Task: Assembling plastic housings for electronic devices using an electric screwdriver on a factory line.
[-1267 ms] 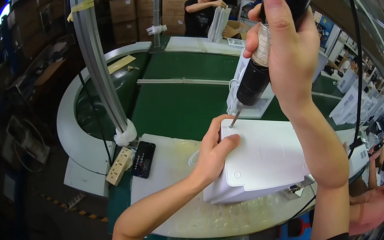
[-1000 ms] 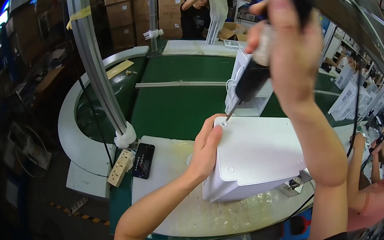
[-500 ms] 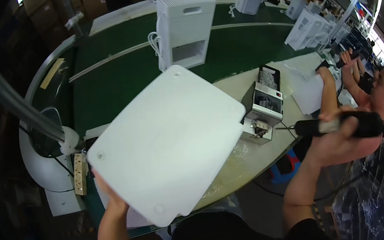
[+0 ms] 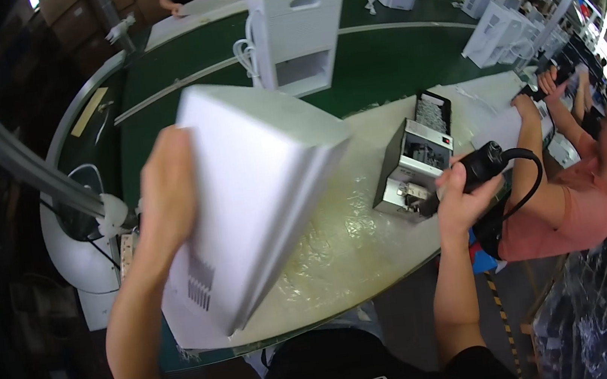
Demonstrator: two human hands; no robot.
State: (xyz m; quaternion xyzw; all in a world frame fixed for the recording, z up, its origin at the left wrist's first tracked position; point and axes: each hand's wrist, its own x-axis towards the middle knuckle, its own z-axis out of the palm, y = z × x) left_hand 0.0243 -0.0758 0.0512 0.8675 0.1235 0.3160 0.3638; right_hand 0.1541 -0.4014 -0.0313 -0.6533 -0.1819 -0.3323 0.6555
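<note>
My left hand (image 4: 169, 187) grips the side of a white box-shaped appliance housing (image 4: 253, 180), which stands tilted over the near part of the bench. A patch of dark vent slots shows low on its side. In my right hand (image 4: 464, 204) is a black electric screwdriver (image 4: 484, 164) with a cable curving from its rear end. The screwdriver points down and left, its front end at the outlet of a screw feeder (image 4: 420, 152); whether it touches a screw is too small to tell. Behind the feeder sits a black tray of screws (image 4: 432, 113).
A white appliance (image 4: 297, 35) with a coiled cord stands on the green conveyor (image 4: 377, 51). More white units (image 4: 500, 33) stand farther right. A co-worker in a pink shirt (image 4: 571, 209) works at the right. A metal post (image 4: 35, 162) and a power strip (image 4: 127, 253) are at left.
The housing has turned from its broad flat face to its side, and my left hand has moved up along it. My right hand has brought the screwdriver left to the screw feeder.
</note>
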